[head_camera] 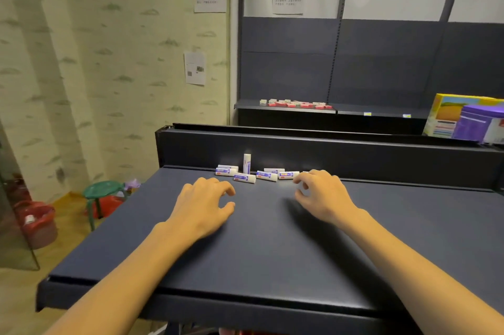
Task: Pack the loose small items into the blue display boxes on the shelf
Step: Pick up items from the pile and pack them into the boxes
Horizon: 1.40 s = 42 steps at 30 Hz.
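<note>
Several small white erasers with blue labels (244,178) lie in a loose row near the back wall of the dark blue shelf (245,252). One of them (247,163) stands upright. My left hand (203,202) rests on the shelf just in front of the row, fingers loosely curled and holding nothing. At the right end of the row is my right hand (323,194), its thumb and forefinger curled together beside the last eraser (288,175). Something pale shows between those fingers, but I cannot tell if it is an eraser.
A raised dark back rail (327,151) bounds the shelf. On a farther shelf lie several small red and white items (296,104). Yellow and purple cartons (469,119) stand at the right. A green stool (103,192) and a red bucket (38,222) are on the floor to the left.
</note>
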{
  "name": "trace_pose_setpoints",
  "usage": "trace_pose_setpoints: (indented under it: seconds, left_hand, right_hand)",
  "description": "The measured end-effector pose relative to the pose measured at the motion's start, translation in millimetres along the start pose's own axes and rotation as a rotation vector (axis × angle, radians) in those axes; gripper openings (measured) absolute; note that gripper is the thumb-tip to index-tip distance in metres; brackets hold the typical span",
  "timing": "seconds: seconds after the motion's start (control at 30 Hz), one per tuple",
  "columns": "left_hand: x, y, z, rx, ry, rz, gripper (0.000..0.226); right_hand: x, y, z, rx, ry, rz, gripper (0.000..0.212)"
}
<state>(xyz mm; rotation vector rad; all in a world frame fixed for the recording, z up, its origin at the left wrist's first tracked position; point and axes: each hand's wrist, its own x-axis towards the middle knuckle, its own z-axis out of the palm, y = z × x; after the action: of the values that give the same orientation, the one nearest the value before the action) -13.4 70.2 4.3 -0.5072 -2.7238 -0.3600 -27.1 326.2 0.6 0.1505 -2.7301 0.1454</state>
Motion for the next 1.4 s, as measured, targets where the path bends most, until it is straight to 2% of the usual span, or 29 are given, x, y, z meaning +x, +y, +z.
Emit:
trace_pose_setpoints:
  seconds: [0.17,0.4,0.5,0.7,1.0,1.4]
  left_hand:
    - [41,-9,22,-0.050,0.005,0.044,0.029]
    - [88,-20,48,-0.111,0.093,0.120,0.027]
    - [92,-24,63,-0.170,0.183,0.157,0.021]
    - [96,-30,79,-0.201,0.294,0.161,0.028]
    - [102,-38,84,-0.167,0.155,0.127,0.043]
    - [102,-38,80,-0.163,0.105,0.131,0.020]
  right_hand:
    - [32,-7,14,-0.002,-0.025,0.041,0.033]
    - [63,-30,39,0.018,0.061,0.073,0.031]
    - [66,-42,56,0.023,0.123,0.090,0.031]
    - [74,-47,72,0.018,0.205,0.102,0.028]
    - [74,-45,74,-0.027,0.074,0.074,0.038]
    - [73,-43,72,0.055,-0.016,0.164,0.032]
